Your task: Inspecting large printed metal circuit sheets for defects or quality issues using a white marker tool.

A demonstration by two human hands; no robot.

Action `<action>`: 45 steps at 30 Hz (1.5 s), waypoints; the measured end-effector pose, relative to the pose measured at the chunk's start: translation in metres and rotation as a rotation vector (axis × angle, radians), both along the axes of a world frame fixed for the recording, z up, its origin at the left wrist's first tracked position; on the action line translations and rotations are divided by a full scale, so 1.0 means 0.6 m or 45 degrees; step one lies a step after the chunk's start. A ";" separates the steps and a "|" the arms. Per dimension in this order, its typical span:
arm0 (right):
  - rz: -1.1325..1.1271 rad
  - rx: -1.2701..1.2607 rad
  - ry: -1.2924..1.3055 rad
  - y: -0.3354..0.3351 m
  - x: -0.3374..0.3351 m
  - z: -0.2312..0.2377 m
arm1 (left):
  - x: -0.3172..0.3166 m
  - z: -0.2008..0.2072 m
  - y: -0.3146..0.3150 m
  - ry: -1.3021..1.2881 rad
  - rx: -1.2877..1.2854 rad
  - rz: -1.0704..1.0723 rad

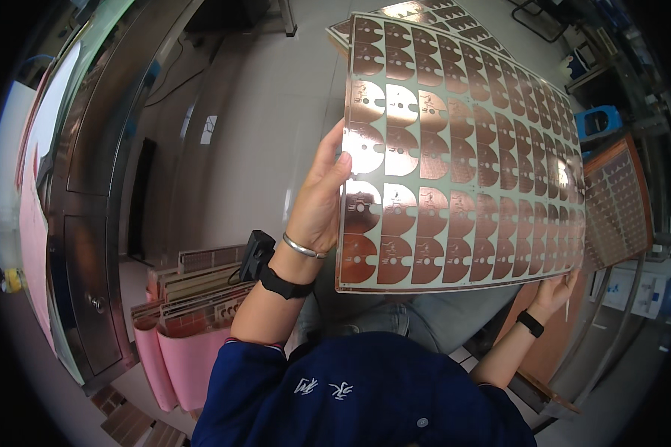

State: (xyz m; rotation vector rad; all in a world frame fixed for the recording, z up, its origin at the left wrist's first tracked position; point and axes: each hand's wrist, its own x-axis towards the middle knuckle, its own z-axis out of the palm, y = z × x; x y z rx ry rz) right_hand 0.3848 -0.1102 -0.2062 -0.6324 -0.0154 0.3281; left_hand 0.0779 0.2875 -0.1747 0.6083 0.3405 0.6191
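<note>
A large flat circuit board panel (pixel 464 182), pale green with rows of shiny copper rounded shapes, is held up in front of me, tilted so that light glares off its left part. My left hand (pixel 326 175) is closed on its left edge, thumb at the front and the other fingers hidden behind. At the lower right corner my right hand (pixel 555 292) grips the bottom edge, its fingers partly covered by the panel. Behind the panel's top edge, another copper-patterned panel (pixel 455 18) shows.
To the right, a similar panel (pixel 617 208) leans on a rack beside a blue plastic object (pixel 599 121). Several boards stand upright between pink sheets (pixel 194 365) at lower left. A metal cabinet (pixel 89 283) lines the left side. More boards (pixel 127 421) lie at the bottom left.
</note>
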 end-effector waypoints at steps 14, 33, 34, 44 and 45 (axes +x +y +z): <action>0.000 -0.146 0.120 0.048 -0.032 0.032 | 0.005 -0.005 0.001 -0.015 0.067 0.071; 0.103 -0.069 0.003 0.037 -0.033 0.053 | 0.011 -0.020 0.008 -0.159 -0.160 0.022; 0.103 -0.057 0.003 0.036 -0.033 0.053 | 0.011 -0.021 0.007 -0.137 -0.148 0.046; 0.159 -0.020 -0.035 0.047 -0.036 0.061 | 0.012 -0.027 0.010 -0.097 -0.129 0.084; 0.138 -0.017 -0.012 0.050 -0.038 0.064 | 0.011 -0.025 0.009 -0.094 -0.139 0.088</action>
